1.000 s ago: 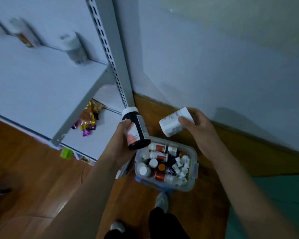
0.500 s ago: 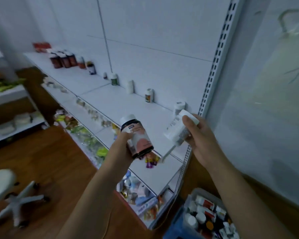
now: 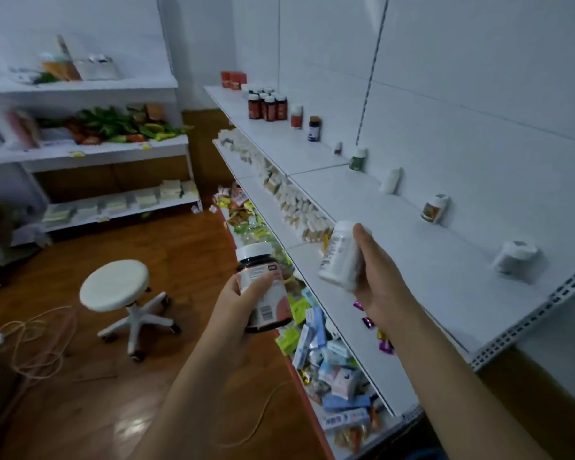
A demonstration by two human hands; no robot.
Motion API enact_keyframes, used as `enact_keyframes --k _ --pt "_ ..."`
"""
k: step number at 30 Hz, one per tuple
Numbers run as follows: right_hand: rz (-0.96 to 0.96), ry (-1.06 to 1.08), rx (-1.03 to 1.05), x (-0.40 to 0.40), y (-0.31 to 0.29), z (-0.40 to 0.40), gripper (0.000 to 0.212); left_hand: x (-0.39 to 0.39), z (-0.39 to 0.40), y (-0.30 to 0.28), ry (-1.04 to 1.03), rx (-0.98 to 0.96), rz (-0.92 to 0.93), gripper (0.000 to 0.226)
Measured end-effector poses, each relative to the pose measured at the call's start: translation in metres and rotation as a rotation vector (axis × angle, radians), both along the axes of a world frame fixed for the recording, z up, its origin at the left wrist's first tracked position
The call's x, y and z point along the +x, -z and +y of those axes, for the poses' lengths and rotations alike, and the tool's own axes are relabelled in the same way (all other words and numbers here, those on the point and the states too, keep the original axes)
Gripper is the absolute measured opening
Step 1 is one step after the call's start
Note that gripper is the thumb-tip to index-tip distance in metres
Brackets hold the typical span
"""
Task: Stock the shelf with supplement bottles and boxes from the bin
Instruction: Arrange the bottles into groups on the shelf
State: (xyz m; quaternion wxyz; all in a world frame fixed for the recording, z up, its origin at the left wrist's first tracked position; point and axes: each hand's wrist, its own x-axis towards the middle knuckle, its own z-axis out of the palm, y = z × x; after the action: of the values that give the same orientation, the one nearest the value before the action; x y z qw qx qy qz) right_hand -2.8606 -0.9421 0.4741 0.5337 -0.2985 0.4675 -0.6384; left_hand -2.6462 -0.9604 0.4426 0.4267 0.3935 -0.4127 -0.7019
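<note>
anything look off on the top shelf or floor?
Bottles on the top shelf stand upright along the back wall, loosely spaced. A loose cable lies tangled across the wooden floor by the white stool, a possible trip hazard. Nothing spilled.

A single wide-angle head camera looks forward and down along the white shelf, which runs from the near right corner to the far middle. Both forearms rise close from the bottom edge.

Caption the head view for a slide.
Left hand grips dark white-capped bottle, right hand white plastic bottle, beside white metal shelf.
</note>
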Motion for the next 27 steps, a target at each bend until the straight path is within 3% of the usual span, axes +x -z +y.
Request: enact_keyframes --k 2,5,9,14,21,27 --pt "-0.024 -0.033 0.007 0.005 0.004 -0.029 0.043 0.009 -0.020 0.004 -0.032 -0.018 -0.043 0.068" --pt "-0.037 -0.057 0.025 0.010 0.007 -0.076 0.052 0.016 -0.059 0.009 -0.094 -0.022 -0.108 0.069" --pt "-0.055 -0.080 0.041 0.007 0.018 -0.152 0.058 0.014 -0.131 0.009 -0.118 -0.010 -0.167 0.051" --pt "-0.091 -0.095 0.026 -0.004 0.019 -0.256 0.058 0.005 -0.230 -0.002 -0.106 0.097 -0.089 0.032" --pt "-0.045 -0.151 0.004 0.000 0.004 -0.390 0.061 0.020 -0.343 0.000 -0.200 0.119 -0.041 0.049" --pt "0.005 -0.120 0.032 0.026 0.012 -0.488 0.066 0.039 -0.449 0.007 -0.170 0.066 -0.083 0.045"
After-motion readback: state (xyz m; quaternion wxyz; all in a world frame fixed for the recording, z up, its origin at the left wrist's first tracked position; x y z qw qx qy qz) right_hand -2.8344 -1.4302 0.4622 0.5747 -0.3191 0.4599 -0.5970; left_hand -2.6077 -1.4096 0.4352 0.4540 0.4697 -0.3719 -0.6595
